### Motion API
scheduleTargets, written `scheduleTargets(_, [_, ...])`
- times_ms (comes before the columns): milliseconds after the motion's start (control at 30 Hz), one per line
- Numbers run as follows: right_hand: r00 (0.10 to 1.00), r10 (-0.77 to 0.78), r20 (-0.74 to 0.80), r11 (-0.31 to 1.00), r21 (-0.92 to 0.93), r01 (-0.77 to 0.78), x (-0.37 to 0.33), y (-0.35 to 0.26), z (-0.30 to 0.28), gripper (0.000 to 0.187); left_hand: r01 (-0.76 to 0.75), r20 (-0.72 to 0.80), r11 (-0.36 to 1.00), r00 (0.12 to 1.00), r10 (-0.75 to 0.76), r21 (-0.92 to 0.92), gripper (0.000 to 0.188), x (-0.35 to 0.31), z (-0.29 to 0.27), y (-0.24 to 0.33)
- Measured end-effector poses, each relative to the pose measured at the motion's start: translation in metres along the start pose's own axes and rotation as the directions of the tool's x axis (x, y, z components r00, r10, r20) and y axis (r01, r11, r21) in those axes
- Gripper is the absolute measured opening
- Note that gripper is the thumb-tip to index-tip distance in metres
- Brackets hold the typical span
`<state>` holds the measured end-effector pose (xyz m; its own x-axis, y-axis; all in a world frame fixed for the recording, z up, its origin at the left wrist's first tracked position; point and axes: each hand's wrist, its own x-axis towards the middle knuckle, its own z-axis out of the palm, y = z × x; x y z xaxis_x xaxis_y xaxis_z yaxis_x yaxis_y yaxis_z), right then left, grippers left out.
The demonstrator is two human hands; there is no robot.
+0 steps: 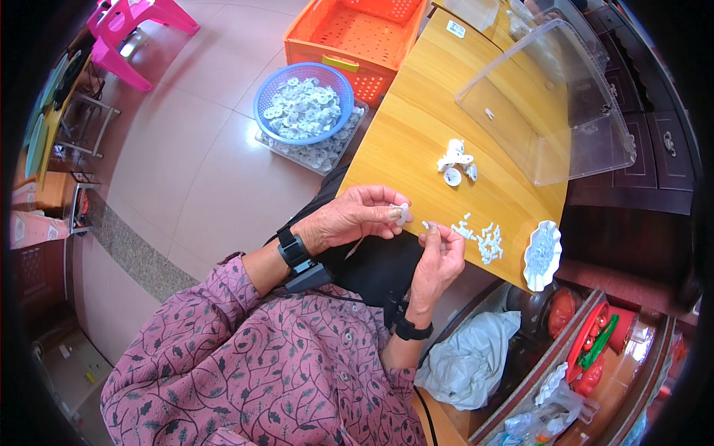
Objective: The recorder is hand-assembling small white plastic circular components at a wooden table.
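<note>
left hand fingers pinched on small round white plastic disc above wooden table near edge | right hand fingers closed on tiny white pin, just right of disc, tip toward it

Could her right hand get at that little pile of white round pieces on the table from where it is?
Probably yes. The right hand is at the table's near edge, and the pile of white round pieces lies on open wood just beyond, with nothing between. It already pinches a small white piece.

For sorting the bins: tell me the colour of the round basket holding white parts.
Blue basket, best in head view.
</note>
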<state>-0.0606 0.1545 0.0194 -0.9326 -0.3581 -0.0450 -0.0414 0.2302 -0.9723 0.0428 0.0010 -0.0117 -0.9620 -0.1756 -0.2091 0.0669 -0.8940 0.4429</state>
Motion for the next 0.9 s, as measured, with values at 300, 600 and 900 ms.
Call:
scheduleTargets(300, [0.999, -0.006, 0.039, 0.922, 0.386, -0.009, -0.011, -0.015, 0.005, 0.022, -0.032, 0.011, 0.998, 0.999, 0.032, 0.047, 0.032, 0.000, 0.005, -0.002])
scheduleTargets(600, [1.000, -0.008, 0.028, 0.935, 0.354, -0.003, -0.019, -0.020, 0.007, 0.023, -0.049, 0.038, 0.997, 0.998, 0.046, 0.062, 0.036, -0.001, 0.009, -0.007])
scheduleTargets(900, [0.962, -0.271, -0.018, 0.953, -0.144, 0.266, -0.024, -0.017, 0.009, 0.014, -0.090, 0.064, 0.987, 0.995, 0.082, 0.136, 0.038, -0.001, 0.009, -0.009])
